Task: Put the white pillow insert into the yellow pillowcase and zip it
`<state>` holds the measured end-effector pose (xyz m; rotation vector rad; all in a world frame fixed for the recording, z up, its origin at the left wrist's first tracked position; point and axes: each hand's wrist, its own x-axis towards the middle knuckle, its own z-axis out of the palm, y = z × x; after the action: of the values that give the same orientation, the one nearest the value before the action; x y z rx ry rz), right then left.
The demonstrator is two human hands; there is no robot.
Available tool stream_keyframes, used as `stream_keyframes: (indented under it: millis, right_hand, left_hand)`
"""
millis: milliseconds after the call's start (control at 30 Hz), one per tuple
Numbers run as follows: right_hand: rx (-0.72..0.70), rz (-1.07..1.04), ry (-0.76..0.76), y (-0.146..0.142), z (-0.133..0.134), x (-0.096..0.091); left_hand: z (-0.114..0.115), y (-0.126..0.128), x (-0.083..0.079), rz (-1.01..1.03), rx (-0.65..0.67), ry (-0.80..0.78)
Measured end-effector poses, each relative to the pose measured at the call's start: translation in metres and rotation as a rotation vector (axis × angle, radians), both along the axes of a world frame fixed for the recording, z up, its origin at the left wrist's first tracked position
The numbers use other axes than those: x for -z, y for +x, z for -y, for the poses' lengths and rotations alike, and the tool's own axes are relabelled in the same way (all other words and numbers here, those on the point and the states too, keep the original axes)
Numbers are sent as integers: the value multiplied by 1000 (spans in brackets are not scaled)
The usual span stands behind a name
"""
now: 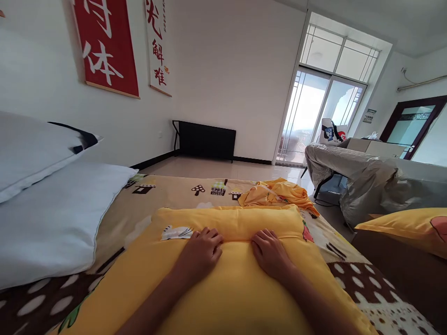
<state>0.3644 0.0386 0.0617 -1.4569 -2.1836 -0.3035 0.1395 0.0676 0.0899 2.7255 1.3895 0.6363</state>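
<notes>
A yellow pillow (240,288) with printed cartoon figures lies before me on the bed, its far part raised in a roll or fold across its width. My left hand (206,246) rests on the crease below that roll, fingers curled and pressed into the fabric, close to a white cat print. To its right, my right hand (268,250) grips the same crease with bent fingers. A short stretch of pillow separates the two hands. Their fingertips are partly hidden in the cloth.
White pillows (63,218) are stacked at the left. Crumpled yellow cloth (279,191) lies beyond the pillow on the patterned blanket (174,186). Another yellow pillow (405,225) sits at the right. Plastic-covered furniture (370,172) and a black panel (206,141) stand farther back.
</notes>
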Motion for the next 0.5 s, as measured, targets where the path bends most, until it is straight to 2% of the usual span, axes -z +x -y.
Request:
stream_keyframes:
  millis: [167,333,400,500]
  right_hand:
    - [96,-19,5,39,8,0]
    - [211,-75,-35,96,17,11]
    - [233,-129,-64,118,21,22]
    - [189,-210,-83,141,28,40]
  left_hand:
    - [0,-48,0,17,-176,20]
    - [-4,-109,18,69,-303,-57]
    - [-4,-123,26,76,-311,-87]
    - [-5,-128,36,84,-304,-83]
